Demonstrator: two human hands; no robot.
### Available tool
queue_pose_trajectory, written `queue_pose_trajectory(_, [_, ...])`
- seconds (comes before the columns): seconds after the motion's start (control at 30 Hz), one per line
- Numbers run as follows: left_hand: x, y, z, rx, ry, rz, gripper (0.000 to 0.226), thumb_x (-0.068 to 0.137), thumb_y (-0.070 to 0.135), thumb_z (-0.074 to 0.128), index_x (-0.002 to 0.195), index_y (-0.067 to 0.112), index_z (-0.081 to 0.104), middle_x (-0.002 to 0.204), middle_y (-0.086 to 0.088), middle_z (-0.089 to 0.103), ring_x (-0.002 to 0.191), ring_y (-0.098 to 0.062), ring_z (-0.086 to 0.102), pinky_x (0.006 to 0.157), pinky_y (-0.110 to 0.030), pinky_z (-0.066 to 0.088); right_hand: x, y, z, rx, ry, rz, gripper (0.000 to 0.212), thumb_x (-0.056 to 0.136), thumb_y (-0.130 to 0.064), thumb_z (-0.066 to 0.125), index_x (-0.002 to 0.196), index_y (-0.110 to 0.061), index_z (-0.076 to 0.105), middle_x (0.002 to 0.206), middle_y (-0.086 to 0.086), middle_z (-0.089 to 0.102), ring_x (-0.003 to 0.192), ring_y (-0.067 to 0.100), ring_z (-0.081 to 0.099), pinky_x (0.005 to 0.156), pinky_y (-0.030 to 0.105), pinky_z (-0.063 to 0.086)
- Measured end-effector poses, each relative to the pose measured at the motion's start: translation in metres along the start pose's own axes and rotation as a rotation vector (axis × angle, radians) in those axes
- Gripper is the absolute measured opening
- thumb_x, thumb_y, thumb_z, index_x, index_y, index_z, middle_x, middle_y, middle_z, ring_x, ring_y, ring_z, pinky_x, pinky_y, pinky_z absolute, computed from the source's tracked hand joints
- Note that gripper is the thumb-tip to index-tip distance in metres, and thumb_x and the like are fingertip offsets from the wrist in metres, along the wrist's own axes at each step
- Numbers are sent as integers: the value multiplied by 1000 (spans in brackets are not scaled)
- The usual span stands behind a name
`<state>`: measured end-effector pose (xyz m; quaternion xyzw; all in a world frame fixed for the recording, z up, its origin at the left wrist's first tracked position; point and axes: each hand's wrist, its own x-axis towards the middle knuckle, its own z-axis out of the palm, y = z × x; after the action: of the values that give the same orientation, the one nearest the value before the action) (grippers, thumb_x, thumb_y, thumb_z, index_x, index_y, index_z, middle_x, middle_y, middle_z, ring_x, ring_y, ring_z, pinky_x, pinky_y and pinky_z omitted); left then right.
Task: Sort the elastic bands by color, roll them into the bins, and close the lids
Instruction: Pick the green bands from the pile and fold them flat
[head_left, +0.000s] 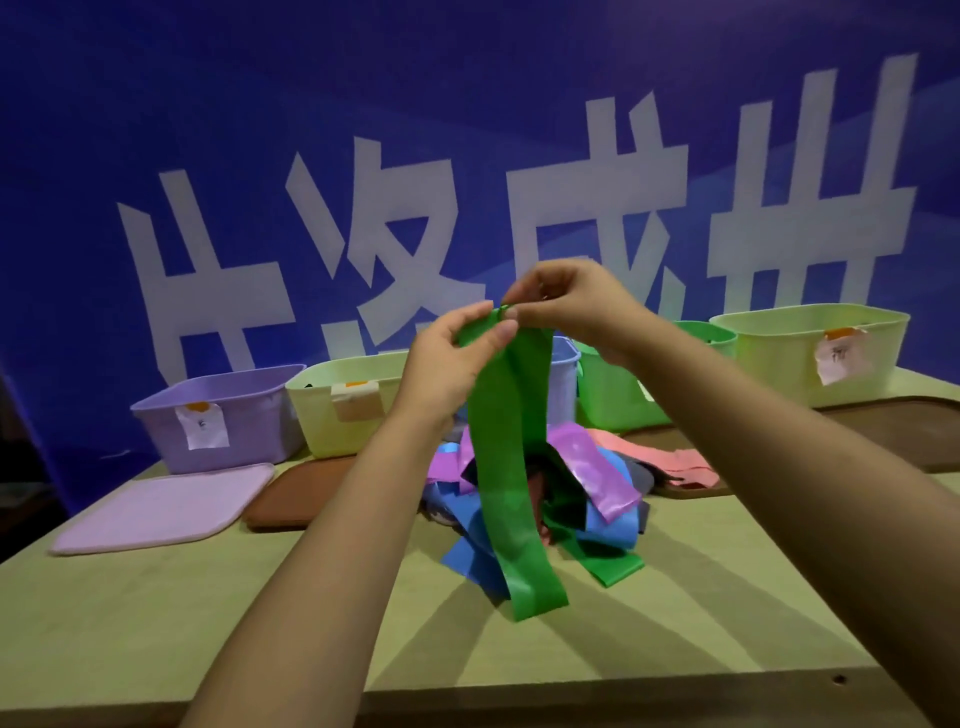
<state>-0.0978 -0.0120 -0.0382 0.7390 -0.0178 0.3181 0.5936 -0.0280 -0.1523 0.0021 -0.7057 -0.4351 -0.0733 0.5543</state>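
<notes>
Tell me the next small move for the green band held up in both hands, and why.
Probably start rolling from the top: both the left hand and the right hand pinch the upper end of the green band, which hangs flat and unrolled down to the pile of bands. The green bin stands open behind, so rolling comes before dropping it in.

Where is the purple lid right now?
In the head view, the purple lid lies flat on the table's left side, just in front of the purple bin, beside a brown lid.
</notes>
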Motion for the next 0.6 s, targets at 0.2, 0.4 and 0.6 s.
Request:
queue_pose_trajectory(0.2, [-7, -13, 13, -82, -53, 30, 23, 81, 6, 71, 100, 17, 67, 103, -13, 70, 95, -25, 67, 79, -30, 56, -15, 12, -2, 118, -33, 109, 14, 78, -8, 73, 88, -16, 67, 73, -7, 67, 66, 0, 64, 61, 13, 47])
queue_pose_trajectory(0.4, [-8, -19, 16, -94, -10, 4, 14, 79, 3, 72, 76, 16, 67, 79, -7, 70, 75, -24, 67, 72, -38, 57, -32, 36, -10, 202, 173, 135, 9, 87, -23, 66, 94, -22, 63, 88, -5, 67, 80, 3, 65, 63, 15, 50])
queue_pose_trajectory(0.6, [-3, -4, 4, -217, -10, -4, 16, 81, -2, 67, 77, 12, 62, 65, 1, 69, 61, -13, 66, 57, -26, 55, -48, 102, 11, -406, -326, 457, 43, 89, -26, 62, 131, -23, 51, 130, 8, 55, 110, 23, 56, 88, 29, 44])
